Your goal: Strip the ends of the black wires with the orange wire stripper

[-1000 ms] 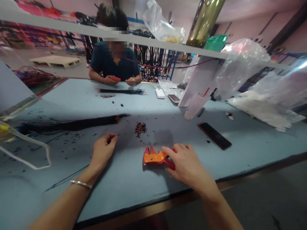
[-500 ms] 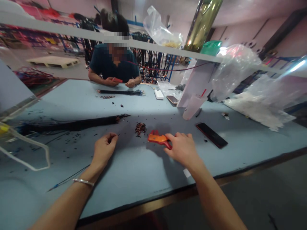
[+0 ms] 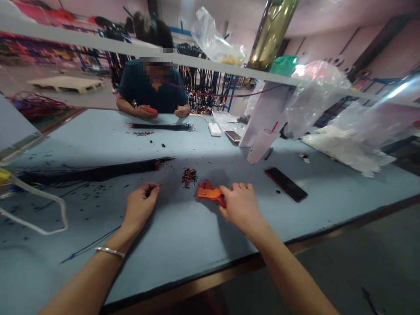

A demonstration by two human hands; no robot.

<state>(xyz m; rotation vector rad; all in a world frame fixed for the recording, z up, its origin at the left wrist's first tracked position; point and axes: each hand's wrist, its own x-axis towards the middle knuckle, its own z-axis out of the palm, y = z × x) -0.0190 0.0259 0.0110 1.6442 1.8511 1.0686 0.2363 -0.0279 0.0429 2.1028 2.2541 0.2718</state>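
Note:
My left hand (image 3: pixel 140 204) is closed in a pinch on a thin black wire (image 3: pixel 95 241). The wire's short tip pokes out past the fingertips, and its tail with a blue end trails across the table behind the wrist. My right hand (image 3: pixel 243 206) grips an orange and red wire stripper (image 3: pixel 209 193) by its handles, jaws pointing left toward the wire tip but apart from it. Just beyond the jaws lies a small pile of cut insulation bits (image 3: pixel 189 176). A long bundle of black wires (image 3: pixel 98 172) stretches across the table beyond my left hand.
A black phone (image 3: pixel 286 183) lies right of my right hand. Behind it stand a plastic cup (image 3: pixel 260 146) and a shelf upright (image 3: pixel 259 116). Plastic bags (image 3: pixel 351 146) fill the far right. Opposite sits a co-worker (image 3: pixel 152 87) holding a red tool. A white bent tube (image 3: pixel 62 210) juts in at left.
The stripper's handles are squeezed closer together, and the tool has turned slightly. My left hand keeps its pinch on the wire. Across the table, the co-worker's red tool has moved left, away from their other hand.

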